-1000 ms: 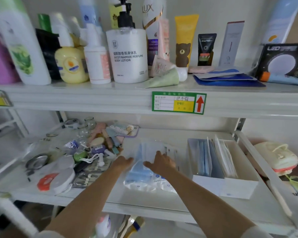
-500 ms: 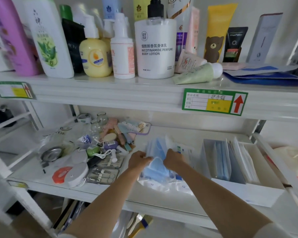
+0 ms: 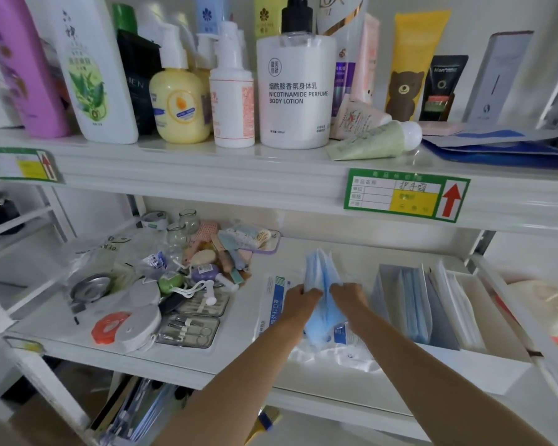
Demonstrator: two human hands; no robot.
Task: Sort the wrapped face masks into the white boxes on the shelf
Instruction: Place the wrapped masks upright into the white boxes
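A bunch of blue wrapped face masks point(image 3: 322, 278) stands on edge on the lower shelf, squeezed from both sides. My left hand point(image 3: 300, 300) grips its left side and my right hand point(image 3: 348, 296) grips its right side. More wrapped masks point(image 3: 339, 352) lie flat under the bunch, and one white-and-green pack point(image 3: 273, 304) lies to the left. To the right stands a white box point(image 3: 493, 371) with blue masks point(image 3: 414, 304) upright in its left compartment and white packs point(image 3: 458, 304) in its right compartment.
A heap of small goods, manicure sets point(image 3: 190, 329) and a round white case point(image 3: 132, 326) fills the left of the lower shelf point(image 3: 181, 365). Lotion bottles point(image 3: 295, 88) and tubes crowd the upper shelf. A green price tag point(image 3: 406, 194) hangs on its edge.
Both hands have gathered the flat blue masks and lifted them upright into a pinched bunch. The view has shifted left and closer.
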